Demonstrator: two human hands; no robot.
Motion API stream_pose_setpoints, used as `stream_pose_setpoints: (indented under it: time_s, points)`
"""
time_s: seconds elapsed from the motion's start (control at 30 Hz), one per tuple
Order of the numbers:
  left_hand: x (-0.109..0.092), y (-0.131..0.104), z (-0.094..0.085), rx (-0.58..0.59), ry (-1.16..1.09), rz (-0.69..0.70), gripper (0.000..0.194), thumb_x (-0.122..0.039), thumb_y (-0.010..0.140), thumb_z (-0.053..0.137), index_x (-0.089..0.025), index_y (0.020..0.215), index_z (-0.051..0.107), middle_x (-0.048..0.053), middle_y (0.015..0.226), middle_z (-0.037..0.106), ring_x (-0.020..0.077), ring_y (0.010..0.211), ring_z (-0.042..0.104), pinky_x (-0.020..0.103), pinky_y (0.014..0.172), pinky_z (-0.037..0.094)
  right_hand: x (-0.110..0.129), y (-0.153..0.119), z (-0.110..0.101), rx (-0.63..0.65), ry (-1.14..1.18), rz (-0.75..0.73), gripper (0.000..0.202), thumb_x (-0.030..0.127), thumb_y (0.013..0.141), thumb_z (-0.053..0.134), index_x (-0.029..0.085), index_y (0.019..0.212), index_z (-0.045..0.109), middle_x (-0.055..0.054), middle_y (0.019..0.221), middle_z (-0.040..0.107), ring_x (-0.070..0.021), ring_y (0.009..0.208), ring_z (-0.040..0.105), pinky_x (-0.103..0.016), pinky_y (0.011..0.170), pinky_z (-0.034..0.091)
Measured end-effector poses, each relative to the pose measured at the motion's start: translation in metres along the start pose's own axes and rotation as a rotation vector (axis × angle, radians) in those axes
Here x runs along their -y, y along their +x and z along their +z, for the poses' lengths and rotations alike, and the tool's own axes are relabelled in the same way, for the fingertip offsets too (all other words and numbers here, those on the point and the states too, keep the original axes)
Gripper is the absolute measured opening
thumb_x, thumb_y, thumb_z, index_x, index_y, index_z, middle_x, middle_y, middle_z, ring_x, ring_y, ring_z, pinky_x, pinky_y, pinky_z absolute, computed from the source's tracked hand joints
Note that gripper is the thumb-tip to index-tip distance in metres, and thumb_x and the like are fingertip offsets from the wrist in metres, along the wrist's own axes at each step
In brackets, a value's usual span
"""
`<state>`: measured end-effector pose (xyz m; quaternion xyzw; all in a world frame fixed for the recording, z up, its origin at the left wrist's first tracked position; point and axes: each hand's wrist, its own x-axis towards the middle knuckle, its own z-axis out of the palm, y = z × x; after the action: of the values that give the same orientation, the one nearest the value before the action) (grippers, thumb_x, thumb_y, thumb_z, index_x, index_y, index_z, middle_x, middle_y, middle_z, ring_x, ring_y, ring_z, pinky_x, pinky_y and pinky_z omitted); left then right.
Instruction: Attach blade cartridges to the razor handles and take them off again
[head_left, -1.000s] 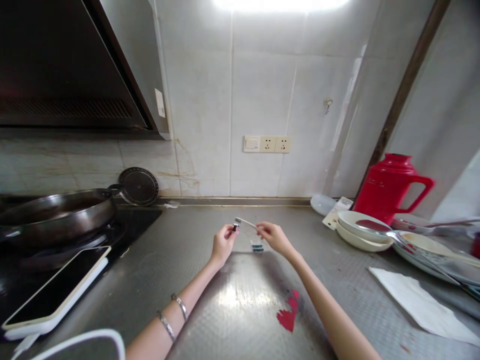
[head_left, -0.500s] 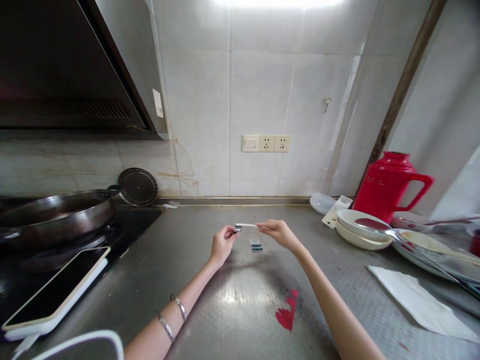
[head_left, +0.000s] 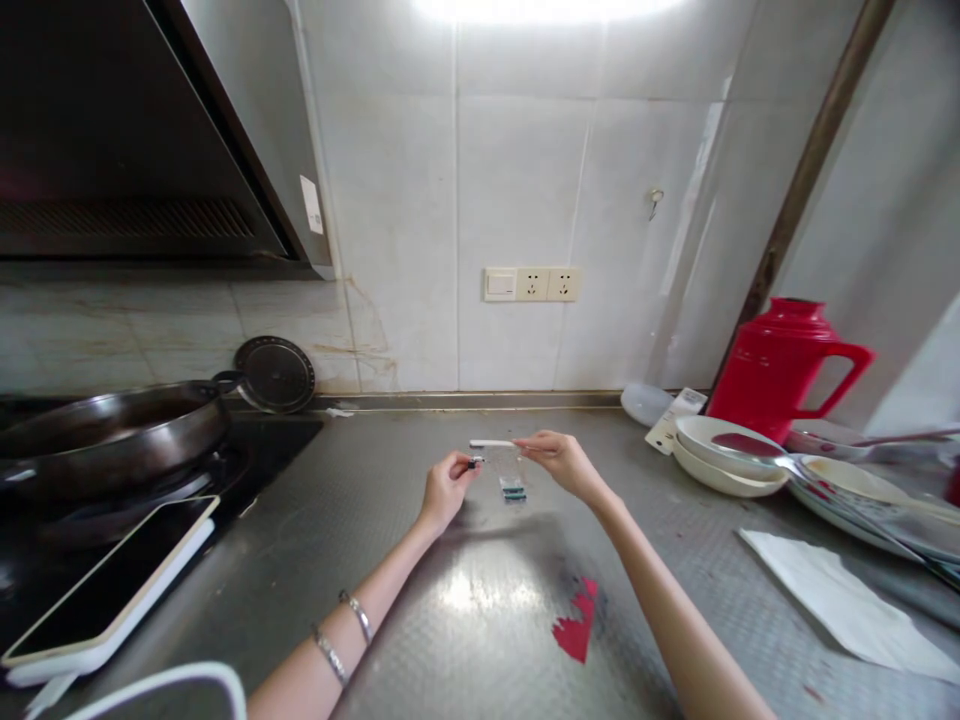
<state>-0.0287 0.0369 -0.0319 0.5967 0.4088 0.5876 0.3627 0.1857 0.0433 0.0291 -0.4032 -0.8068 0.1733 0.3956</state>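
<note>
Two bare hands work over a metal counter (head_left: 360, 510), nearer its back edge at the tiled wall (head_left: 390, 180) than its front. The left hand (head_left: 445, 492) pinches a small dark piece (head_left: 474, 463) between thumb and fingers; the piece is too small to identify. The right hand (head_left: 566, 462) is closed on one end of a slim white stick (head_left: 493, 443), whose free end points left, just above the dark piece. The hands are apart, and whether stick and piece touch cannot be told. Gripping the stick by its end seems meant to leave the rest of it clear; the fingertip pinch suits so tiny a piece. A clear packet with dark strips (head_left: 514, 492) lies between the hands, probably to be within easy reach. Toward the counter's back right corner sit stacked bowls (head_left: 720, 484) and a red jug (head_left: 776, 370), out of the hands' way. A cooktop (head_left: 289, 440) borders the left.
</note>
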Motion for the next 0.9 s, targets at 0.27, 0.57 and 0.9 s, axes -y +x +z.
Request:
stream_pose_setpoints:
  time_s: [0.27,0.57,0.9]
  points:
    - [-0.0004,-0.0008,0.001,0.005,-0.012,-0.02,0.014,-0.025,0.065,0.063,-0.016,0.071,0.054,0.004,0.076,0.067,0.0171,0.076,0.064,0.025,0.068,0.046,-0.0026,-0.0002,-0.0015,0.032,0.007,-0.003,0.029,0.035,0.079,0.052,0.02,0.097,0.069,-0.006,0.085,0.067,-0.0165,0.075,0.059,-0.024,0.069,0.043]
    - [-0.0011,-0.0005,0.001,0.016,0.023,-0.015,0.015,-0.026,0.066,0.064,-0.016,0.07,0.054,0.001,0.069,0.066,0.0147,0.068,0.062,0.022,0.062,0.044,-0.0024,-0.0002,-0.0011,0.069,0.031,-0.015,0.028,0.034,0.078,0.055,0.019,0.095,0.07,-0.006,0.081,0.068,-0.0159,0.072,0.059,-0.023,0.066,0.042]
    - [0.0029,-0.0011,0.0014,0.053,0.028,0.009,0.012,-0.025,0.068,0.061,-0.016,0.071,0.054,0.001,0.069,0.065,0.0138,0.066,0.062,0.021,0.061,0.043,-0.0028,-0.0008,-0.009,0.079,0.026,-0.025,0.028,0.034,0.078,0.055,0.02,0.097,0.069,-0.006,0.085,0.069,-0.0171,0.076,0.061,-0.024,0.068,0.043]
